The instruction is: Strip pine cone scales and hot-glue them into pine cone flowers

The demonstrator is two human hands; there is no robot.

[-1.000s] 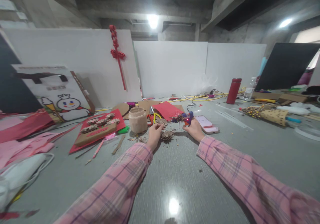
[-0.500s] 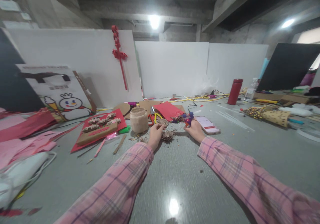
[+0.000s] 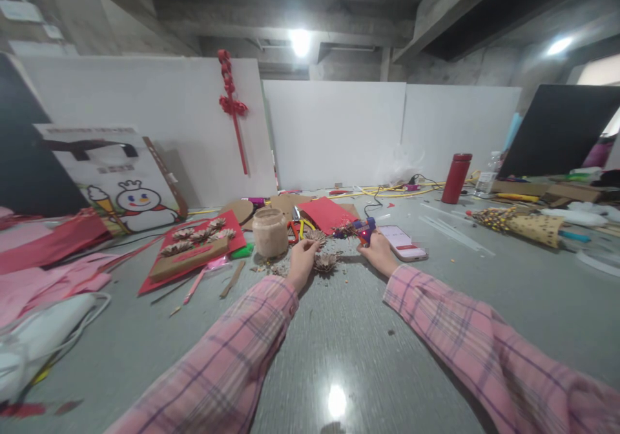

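My right hand [image 3: 380,255] is closed around the handle of a purple-blue hot glue gun [image 3: 364,228], whose nozzle points left. My left hand [image 3: 301,263] has its fingertips pinched together; whatever sits between them is too small to make out. Right beside those fingertips a brown, petalled flower [image 3: 325,263] rests on the table. Another brown flower [image 3: 316,236] lies just behind the pinch. Small brown scraps are scattered around both. A red sheet [image 3: 325,214] lies behind the glue gun, and a phone [image 3: 401,243] with a lit screen lies right of my right hand.
Left of my left hand stands a jar [image 3: 270,232], with pliers [image 3: 304,227] behind it. Farther left, a red card [image 3: 237,226] bears several brown flowers and a cardboard strip. A red bottle [image 3: 455,179] and a clear bottle [image 3: 488,174] stand at the back right.
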